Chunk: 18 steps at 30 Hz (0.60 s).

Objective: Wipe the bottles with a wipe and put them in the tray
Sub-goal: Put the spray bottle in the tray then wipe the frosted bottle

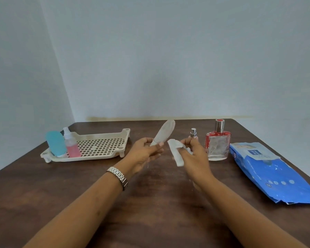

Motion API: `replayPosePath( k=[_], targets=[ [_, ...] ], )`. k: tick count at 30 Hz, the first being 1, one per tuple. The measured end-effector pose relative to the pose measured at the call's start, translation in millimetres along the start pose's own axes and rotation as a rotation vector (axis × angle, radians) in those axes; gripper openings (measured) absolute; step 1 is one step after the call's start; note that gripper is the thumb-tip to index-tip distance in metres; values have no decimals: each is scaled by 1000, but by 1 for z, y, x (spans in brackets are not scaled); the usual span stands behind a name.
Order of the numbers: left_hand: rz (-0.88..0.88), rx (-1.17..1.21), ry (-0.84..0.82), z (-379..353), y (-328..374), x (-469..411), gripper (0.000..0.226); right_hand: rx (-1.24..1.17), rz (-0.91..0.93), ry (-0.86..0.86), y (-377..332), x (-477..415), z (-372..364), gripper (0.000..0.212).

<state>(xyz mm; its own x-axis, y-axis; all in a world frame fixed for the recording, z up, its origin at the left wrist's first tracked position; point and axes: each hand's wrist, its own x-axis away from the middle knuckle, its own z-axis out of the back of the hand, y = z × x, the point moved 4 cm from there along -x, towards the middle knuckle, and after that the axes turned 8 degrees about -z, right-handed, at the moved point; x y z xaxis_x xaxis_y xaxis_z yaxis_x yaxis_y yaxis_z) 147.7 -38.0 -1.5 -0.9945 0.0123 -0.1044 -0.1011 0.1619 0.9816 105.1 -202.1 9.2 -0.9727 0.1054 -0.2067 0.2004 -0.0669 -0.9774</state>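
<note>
Left hand: the left hand (145, 151) was seen curled round the lower end of a pale bottle (164, 132), which was held off the table (150, 212) and tilted, its top up and to the right.
Right hand: a crumpled white wipe (175, 152) was pinched in the fingers of the right hand (195, 154), just beside the pale bottle, with a small gap between them.
Tray: a blue bottle (55, 143) and a pink spray bottle (71, 145) were already stood at the left end of the tray (97, 157).
Not yet done: a small spray bottle (193, 133), its base hidden behind the right fingers, and a glass bottle (217, 145) were left on the table beside the wipe pack (268, 170).
Stage, as judged: the pale bottle was probably being wiped, about midway through the task.
Risk, slip: the pale bottle was gripped only at one end, so it could be levered out of the fingers by a firm wipe.
Risk, knock: the small spray bottle and the glass bottle could be toppled by the right hand, which was close in front of them.
Risk, tray: the two standing bottles could be tipped if the pale one were set down against them.
</note>
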Motion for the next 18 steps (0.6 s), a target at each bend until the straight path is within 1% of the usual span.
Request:
replayPosePath(
  k=[2, 6, 10, 13, 15, 18],
  targets=[
    [-16, 79, -24, -1, 0, 4, 44, -39, -38, -20, -3, -7, -12, 12],
    [-76, 137, -47, -2, 0, 6, 51, -31, 22, -26, -12, -18, -21, 19],
    [-107, 109, -127, -6, -4, 5, 48, -6, 30, -65, 3, -22, -24, 13],
    [-94, 114, -203, -9, -3, 7, 37, 27, 52, -119, 9, -23, -28, 13],
    [-81, 119, -218, -9, -4, 9, 35, 38, 42, -110, 10, -22, -27, 13],
    [-54, 150, -245, -10, -4, 12, 41, 28, 41, -42, 11, -20, -19, 13]
  ],
)
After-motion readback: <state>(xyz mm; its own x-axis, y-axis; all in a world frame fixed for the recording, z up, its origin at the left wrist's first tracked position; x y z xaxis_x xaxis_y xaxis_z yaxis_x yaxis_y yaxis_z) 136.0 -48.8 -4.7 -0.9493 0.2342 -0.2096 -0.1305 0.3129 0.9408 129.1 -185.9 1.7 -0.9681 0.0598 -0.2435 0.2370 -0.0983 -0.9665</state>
